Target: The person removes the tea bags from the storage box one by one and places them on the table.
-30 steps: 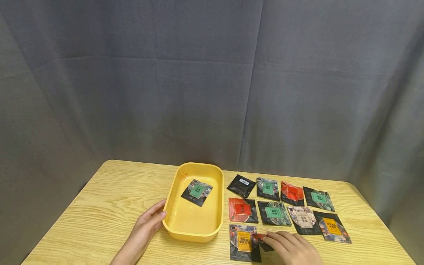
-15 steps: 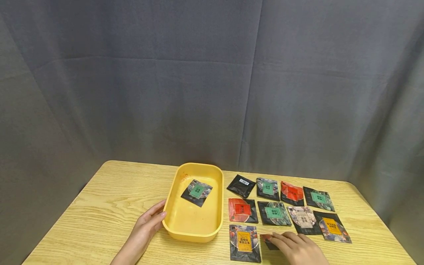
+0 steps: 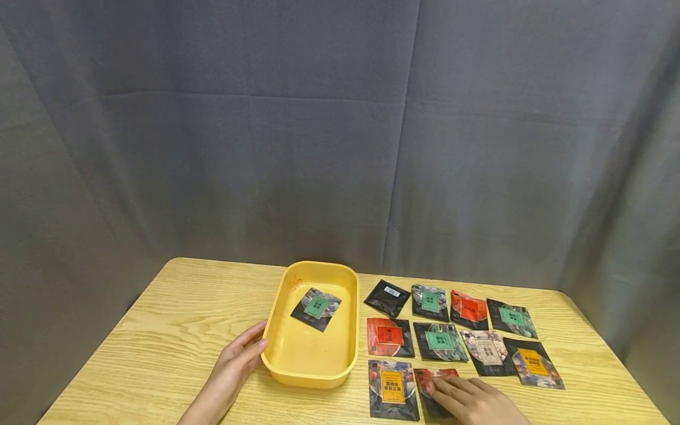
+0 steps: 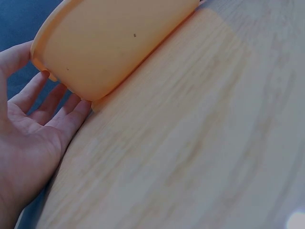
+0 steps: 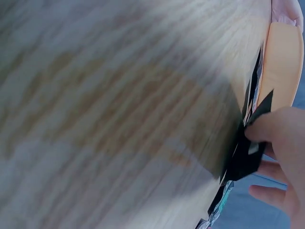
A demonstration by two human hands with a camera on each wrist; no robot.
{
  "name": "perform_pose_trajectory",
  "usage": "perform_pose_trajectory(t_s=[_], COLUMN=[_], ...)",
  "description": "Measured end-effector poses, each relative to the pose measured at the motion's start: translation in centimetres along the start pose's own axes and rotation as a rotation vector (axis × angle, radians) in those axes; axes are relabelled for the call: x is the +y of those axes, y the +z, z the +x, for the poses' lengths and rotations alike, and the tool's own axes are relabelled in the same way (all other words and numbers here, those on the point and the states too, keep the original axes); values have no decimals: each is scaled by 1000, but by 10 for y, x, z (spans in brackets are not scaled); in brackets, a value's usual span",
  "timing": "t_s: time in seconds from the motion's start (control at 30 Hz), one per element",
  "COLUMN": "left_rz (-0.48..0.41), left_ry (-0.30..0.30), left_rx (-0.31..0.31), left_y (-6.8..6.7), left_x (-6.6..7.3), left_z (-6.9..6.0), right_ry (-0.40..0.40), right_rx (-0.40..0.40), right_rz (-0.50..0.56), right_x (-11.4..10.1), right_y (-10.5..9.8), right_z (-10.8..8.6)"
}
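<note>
In the head view my left hand rests against the left side of a yellow plastic bin. In the left wrist view its thumb touches the rim and its other fingers lie against the outer wall. My right hand pinches a red-and-black tea sachet at the table's front. The right wrist view shows the thumb on the sachet's black back; one edge is lifted. The hand hides part of its front. An orange-labelled tea sachet lies just left of it. One green-labelled tea sachet lies in the bin.
Several more tea sachets lie in rows right of the bin, among them a face-down black one, a red one, a green-labelled one and a pink-labelled one. A grey curtain hangs behind the wooden table.
The red-and-black sachet has moved slightly right, away from overlapping the orange-labelled one, and more of its front now shows. My right hand shifted right with it; the left hand and bin stayed put.
</note>
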State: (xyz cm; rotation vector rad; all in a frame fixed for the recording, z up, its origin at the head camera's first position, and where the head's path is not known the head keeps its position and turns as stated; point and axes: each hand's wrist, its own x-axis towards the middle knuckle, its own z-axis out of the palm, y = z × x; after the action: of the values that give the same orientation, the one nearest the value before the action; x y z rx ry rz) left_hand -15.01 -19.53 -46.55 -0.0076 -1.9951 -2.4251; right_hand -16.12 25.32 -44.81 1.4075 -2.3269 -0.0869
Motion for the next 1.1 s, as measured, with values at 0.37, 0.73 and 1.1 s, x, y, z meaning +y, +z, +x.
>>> perform_pose_trajectory(t_s=[0.37,0.73,1.1], left_rz=[9,7,5], left_ry=[-14,-20,-16], left_rx=[-1,-4,0], left_y=[-1,0,1], left_x=[1,0,0], left_z=[0,0,1], right_ry=[-33,-28,-69], right_rx=[-26,-86,8], right_rz=[4,21,-12], right_x=[0,-1,0], right_y=[3,0,-7], right_z=[-3,-3,5])
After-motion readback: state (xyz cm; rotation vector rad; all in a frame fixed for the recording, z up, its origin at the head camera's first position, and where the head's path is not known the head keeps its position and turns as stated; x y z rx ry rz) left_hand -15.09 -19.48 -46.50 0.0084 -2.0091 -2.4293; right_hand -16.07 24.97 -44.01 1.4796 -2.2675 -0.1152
